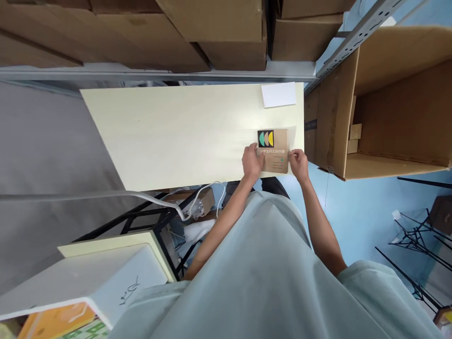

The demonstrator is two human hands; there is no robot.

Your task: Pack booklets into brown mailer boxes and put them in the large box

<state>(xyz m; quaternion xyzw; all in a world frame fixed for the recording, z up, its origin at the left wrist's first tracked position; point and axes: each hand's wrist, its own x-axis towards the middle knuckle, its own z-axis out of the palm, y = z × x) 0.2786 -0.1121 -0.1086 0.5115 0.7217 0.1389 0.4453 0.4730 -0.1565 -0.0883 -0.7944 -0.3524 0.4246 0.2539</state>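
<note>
A brown book with green, tan and yellow shapes on a black square lies flat on the cream table, close to its front right corner. My left hand is closed on the book's left edge, its thumb over the cover. Past the right edge sticks out a thin, see-through sheet, which looks like clear plastic film. My right hand pinches at this edge, fingers together, apparently on the film. A stack of white sheets lies at the table's back right corner.
A large open cardboard box stands right of the table, small boxes inside. Cardboard boxes fill the shelf behind. A grey cable hangs at the front left. A white bin with colourful items is at lower left.
</note>
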